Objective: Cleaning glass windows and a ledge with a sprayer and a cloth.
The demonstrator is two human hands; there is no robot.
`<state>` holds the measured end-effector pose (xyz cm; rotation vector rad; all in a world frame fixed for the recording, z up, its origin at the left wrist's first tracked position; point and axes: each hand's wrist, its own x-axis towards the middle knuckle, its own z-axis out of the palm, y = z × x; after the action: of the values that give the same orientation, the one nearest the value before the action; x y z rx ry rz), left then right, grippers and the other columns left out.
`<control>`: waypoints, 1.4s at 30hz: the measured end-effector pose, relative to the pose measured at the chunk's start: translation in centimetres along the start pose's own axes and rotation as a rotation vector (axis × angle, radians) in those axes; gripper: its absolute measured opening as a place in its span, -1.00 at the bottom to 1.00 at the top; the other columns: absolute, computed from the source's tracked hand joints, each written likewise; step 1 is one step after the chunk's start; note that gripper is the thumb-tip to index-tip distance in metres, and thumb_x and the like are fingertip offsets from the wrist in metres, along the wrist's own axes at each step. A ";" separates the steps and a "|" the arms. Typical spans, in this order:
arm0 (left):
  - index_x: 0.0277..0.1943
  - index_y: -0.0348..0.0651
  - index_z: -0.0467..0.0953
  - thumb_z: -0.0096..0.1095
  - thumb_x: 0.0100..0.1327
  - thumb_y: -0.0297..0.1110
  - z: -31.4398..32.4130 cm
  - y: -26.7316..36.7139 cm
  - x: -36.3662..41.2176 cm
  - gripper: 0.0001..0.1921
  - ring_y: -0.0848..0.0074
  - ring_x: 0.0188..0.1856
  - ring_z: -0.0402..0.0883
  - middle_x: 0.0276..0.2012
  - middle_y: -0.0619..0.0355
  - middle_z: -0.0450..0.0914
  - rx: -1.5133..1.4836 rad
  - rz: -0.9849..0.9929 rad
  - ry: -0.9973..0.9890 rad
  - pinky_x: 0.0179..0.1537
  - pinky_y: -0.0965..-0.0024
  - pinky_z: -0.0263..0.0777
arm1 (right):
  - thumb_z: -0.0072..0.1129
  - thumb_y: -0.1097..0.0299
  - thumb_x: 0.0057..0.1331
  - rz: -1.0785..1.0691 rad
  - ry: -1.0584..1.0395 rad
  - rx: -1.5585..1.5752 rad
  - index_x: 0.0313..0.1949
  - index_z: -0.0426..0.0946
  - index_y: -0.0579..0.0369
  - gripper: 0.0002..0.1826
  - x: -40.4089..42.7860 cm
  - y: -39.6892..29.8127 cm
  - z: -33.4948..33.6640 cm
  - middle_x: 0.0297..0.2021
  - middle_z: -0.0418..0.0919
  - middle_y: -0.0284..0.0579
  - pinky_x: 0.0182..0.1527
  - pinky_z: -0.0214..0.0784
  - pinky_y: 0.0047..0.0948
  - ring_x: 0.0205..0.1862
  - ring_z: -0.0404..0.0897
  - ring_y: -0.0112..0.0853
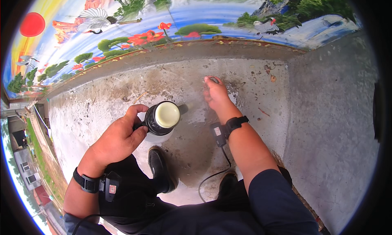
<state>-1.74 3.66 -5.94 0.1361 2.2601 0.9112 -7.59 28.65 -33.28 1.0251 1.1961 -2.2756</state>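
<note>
My left hand [127,135] grips the black handle of a jug, which looks like a thermos jug [150,118]. It has a black collar and a round cream-coloured top [167,114]. Part of its pale body shows below the collar. Farther out and to the right, my right hand [216,92] is curled above the concrete floor [196,149]. A small grey object [215,80] shows between its thumb and fingers; what it is cannot be made out. Both wrists wear black straps with small devices.
A painted mural wall [171,17] with cranes and lotus flowers runs across the front. On the right stands a bare grey wall [330,91]. Dry leaves [271,74] and a curved twig [140,96] lie on the stained floor. A cable [211,175] hangs from the right wrist device.
</note>
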 end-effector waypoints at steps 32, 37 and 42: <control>0.30 -0.23 0.22 0.11 0.42 -0.43 0.1 1.0 0.0 -0.56 0.13 -0.24 0.65 -0.34 -0.11 0.65 0.213 -0.048 -0.045 -0.15 0.21 0.48 | -0.10 0.17 0.52 0.050 -0.191 0.423 0.03 0.36 -0.04 -0.77 0.1 -1.2 0.3 -0.19 0.55 -0.04 -0.31 0.49 -0.24 -0.27 0.63 -0.17; 0.29 -0.22 0.22 0.12 0.41 -0.37 0.1 1.2 -0.1 -0.55 -0.05 -0.22 0.65 -0.32 -0.20 0.65 0.180 -0.033 -0.036 -0.16 0.12 0.48 | 0.02 0.17 0.49 -0.046 -0.092 0.262 -0.01 0.42 -0.06 -0.80 0.4 -0.5 0.5 -0.25 0.62 -0.11 -0.40 0.48 -0.29 -0.33 0.69 -0.25; 0.29 -0.23 0.22 0.12 0.41 -0.37 0.2 1.5 0.1 -0.55 -0.05 -0.20 0.66 -0.31 -0.22 0.65 0.174 -0.027 -0.035 -0.15 0.12 0.49 | 0.03 0.13 0.50 -0.130 0.122 0.099 -0.01 0.41 -0.05 -0.77 -0.1 0.1 1.7 -0.24 0.60 -0.17 -0.43 0.48 -0.29 -0.37 0.66 -0.33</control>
<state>-1.91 4.93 -5.13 0.1977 2.3016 0.6918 -8.18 27.22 -32.63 1.1687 1.2427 -2.4237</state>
